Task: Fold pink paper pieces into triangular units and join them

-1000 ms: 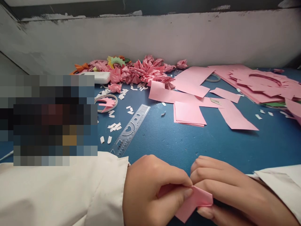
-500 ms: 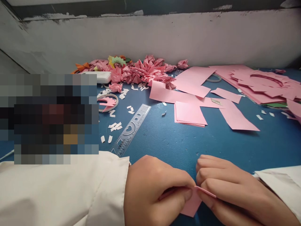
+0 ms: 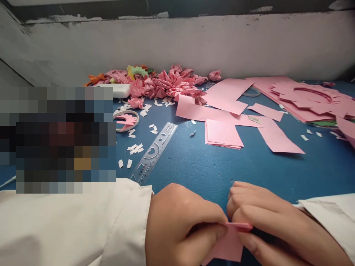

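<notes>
1) Blue tabletop point(image 3: 194, 170) runs back to a pale wall point(image 3: 180, 44) with a dark band above
2) Small folded pink paper point(image 3: 230, 245) sits between the two hands, low in view and right of centre
3) Left hand point(image 3: 184, 225) has thumb and forefinger pressed together on the paper's upper left part
4) Right hand point(image 3: 277, 221) pinches the folded upper right corner between thumb and forefinger, other fingers curled
5) Clear ruler point(image 3: 155, 155) lies slantwise beyond the left hand, white scraps point(image 3: 135, 149) scattered to its left
6) Stack of pink squares point(image 3: 224, 133) lies ahead of the hands, its far edge against a long pink strip point(image 3: 194, 112)
7) Heap of crumpled pink pieces point(image 3: 172, 85) lies near the wall
8) Pile of jagged-edged pink sheets point(image 3: 313, 105) fills the far right
</notes>
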A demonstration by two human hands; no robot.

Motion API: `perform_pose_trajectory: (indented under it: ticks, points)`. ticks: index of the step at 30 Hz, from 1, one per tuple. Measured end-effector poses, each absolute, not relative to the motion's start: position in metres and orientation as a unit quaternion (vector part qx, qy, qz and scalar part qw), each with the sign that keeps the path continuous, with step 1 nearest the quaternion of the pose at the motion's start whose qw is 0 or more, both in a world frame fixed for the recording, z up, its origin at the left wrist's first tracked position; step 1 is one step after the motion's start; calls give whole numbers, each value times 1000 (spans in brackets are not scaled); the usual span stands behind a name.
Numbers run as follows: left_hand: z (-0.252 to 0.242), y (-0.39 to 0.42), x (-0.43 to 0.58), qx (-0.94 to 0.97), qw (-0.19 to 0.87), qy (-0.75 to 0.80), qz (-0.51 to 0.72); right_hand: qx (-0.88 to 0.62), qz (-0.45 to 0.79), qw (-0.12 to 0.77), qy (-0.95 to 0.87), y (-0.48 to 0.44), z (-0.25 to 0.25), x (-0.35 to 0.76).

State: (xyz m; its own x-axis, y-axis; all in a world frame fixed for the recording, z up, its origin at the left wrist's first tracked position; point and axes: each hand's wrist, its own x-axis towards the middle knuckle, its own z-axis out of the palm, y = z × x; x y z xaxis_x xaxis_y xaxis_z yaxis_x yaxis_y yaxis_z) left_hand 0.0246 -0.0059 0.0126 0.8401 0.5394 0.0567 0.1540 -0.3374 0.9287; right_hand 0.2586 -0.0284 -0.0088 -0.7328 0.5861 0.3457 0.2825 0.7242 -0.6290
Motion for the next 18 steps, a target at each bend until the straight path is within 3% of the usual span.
perform_pose_trajectory:
  ticks: [8,13,16,18]
  points:
    - [12,-10,29,783,526,263,202,-293,275,302,-864,-33,-8,255]
    - [0,-19,32,736,505,302,334,-312,277,317,-852,-33,-6,258]
    - [8,-16,29,729,558,306,251,-278,255,299,-876,-31,-8,257]
    - [15,-10,26,764,541,289,199,-274,246,298,-880,-32,-10,256]
